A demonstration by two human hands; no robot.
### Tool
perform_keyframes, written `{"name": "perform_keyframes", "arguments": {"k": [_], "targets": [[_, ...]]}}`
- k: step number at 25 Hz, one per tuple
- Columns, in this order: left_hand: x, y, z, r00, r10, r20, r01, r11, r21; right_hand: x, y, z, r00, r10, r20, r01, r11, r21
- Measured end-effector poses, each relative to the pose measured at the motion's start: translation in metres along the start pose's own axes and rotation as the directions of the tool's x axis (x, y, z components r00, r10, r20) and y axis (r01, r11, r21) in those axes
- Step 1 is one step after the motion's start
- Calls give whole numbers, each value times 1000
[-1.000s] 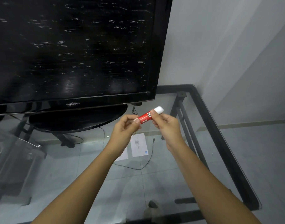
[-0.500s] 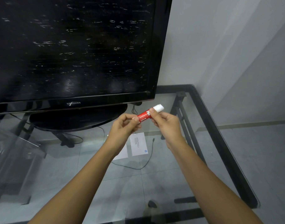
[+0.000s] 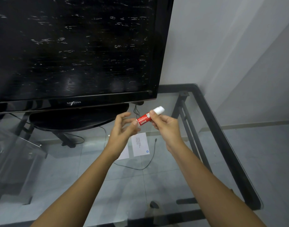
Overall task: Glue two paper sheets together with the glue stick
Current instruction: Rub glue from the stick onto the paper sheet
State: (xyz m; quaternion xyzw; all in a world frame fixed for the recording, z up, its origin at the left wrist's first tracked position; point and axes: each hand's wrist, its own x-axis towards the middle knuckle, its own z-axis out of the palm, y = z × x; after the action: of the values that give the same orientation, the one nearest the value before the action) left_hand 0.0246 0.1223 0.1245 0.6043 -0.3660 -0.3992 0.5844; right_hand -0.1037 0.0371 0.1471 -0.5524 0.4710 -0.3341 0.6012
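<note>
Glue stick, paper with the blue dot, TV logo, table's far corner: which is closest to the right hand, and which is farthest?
From the right hand:
1. Glue stick, held in its fingers.
2. Paper, just below and left, on the glass.
3. Table corner, up and right, at the wall.
4. TV logo, far left.

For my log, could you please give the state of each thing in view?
Red glue stick with white cap: capped, tilted, held above the table.
Right hand: gripping the stick.
Left hand: fingers spread, thumb at the stick's lower end.
White paper sheets: flat on the glass table.
Black television: off.
</note>
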Motion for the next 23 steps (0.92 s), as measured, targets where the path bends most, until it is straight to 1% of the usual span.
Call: {"name": "perform_keyframes", "arguments": {"k": [1, 4, 6, 7, 8, 10, 12, 15, 17, 18, 20, 22, 23], "targets": [[1, -2, 0, 998, -55, 12, 56, 995, -81, 0, 2, 1, 1000, -15, 6, 15, 1000, -24], [5, -4, 2, 996, -92, -19, 88, 985, -147, 5, 8, 4, 995, -62, 79, 69, 994, -89], [6, -9, -1, 987, -141, -83, 122, 972, -199, 12, 20, 3, 984, -83, 159, 116, 971, -208], [6, -14, -5, 977, -179, -118, 150, 964, -221, 19, 33, 2, 977, -84, 198, 144, 940, -309], [6, -21, -10, 963, -224, -151, 185, 954, -235, 26, 48, 0, 969, -85, 232, 181, 883, -433], [6, -40, -20, 930, -309, -201, 251, 930, -267, 38, 85, -4, 945, -57, 322, 265, 709, -654], [5, -60, -27, 891, -394, -228, 302, 886, -351, 47, 120, -6, 905, -15, 424, 370, 516, -772], [5, -83, -32, 834, -498, -239, 318, 787, -529, 55, 156, -9, 834, 35, 551, 521, 282, -806], [9, -95, -32, 802, -548, -237, 323, 732, -600, 63, 173, -11, 801, 71, 595, 575, 188, -797], [12, -101, -31, 783, -574, -240, 328, 709, -624, 65, 179, -12, 798, 88, 597, 579, 168, -798], [18, -107, -27, 745, -624, -236, 340, 660, -670, 67, 189, -13, 809, 103, 579, 556, 183, -811], [24, -109, -25, 735, -643, -215, 334, 619, -710, 66, 194, -13, 824, 70, 562, 543, 184, -820], [27, -109, -24, 743, -637, -206, 330, 616, -715, 66, 196, -13, 828, 52, 558, 543, 172, -822]]}}
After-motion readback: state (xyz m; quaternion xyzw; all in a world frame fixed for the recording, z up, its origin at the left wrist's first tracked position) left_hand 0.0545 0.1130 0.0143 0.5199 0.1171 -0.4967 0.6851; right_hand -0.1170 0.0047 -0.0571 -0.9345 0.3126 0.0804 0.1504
